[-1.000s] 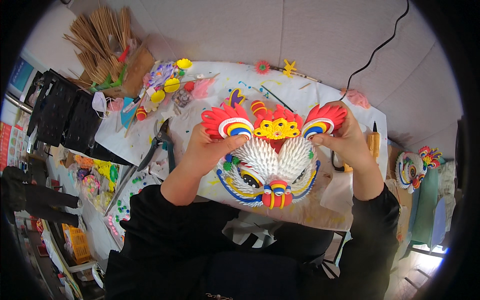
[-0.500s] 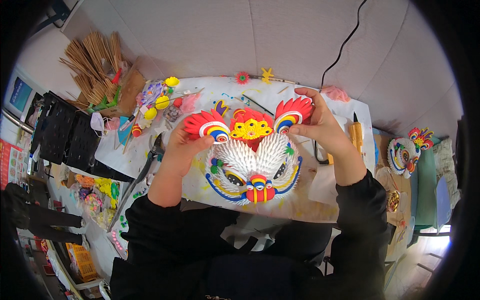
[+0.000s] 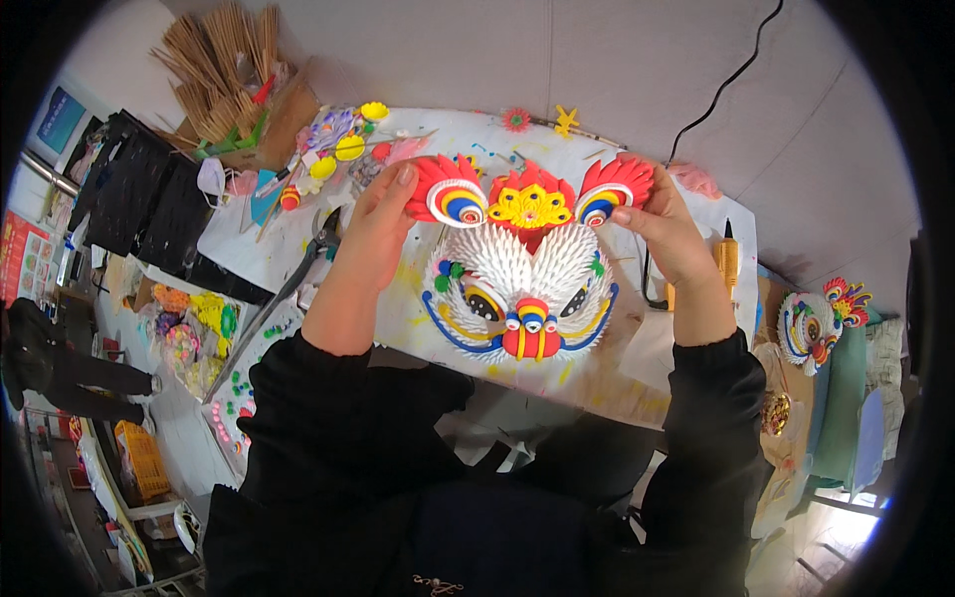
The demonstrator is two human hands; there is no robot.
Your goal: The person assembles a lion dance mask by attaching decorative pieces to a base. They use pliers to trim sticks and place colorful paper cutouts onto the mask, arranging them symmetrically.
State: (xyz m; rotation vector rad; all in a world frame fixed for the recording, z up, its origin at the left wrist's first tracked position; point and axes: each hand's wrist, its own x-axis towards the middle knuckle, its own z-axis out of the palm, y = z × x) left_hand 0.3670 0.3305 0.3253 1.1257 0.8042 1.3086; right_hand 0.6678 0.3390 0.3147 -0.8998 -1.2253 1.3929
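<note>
Head view: left hand (image 3: 380, 214) pinches red-fringed ear (image 3: 446, 189), right hand (image 3: 667, 229) matching ear (image 3: 612, 189), both atop white lion mask (image 3: 522, 264) over desk (image 3: 607, 383). Hard squeeze or outward pull could bend or detach ears; joint strength unclear.

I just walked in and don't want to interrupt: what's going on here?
A person's left hand and right hand each grip one red-fringed ear of a white-scaled creature head. It faces them over a paper-covered table; whether it rests there isn't clear. Cutters lie to the left, and a similar head is at far right.
</note>
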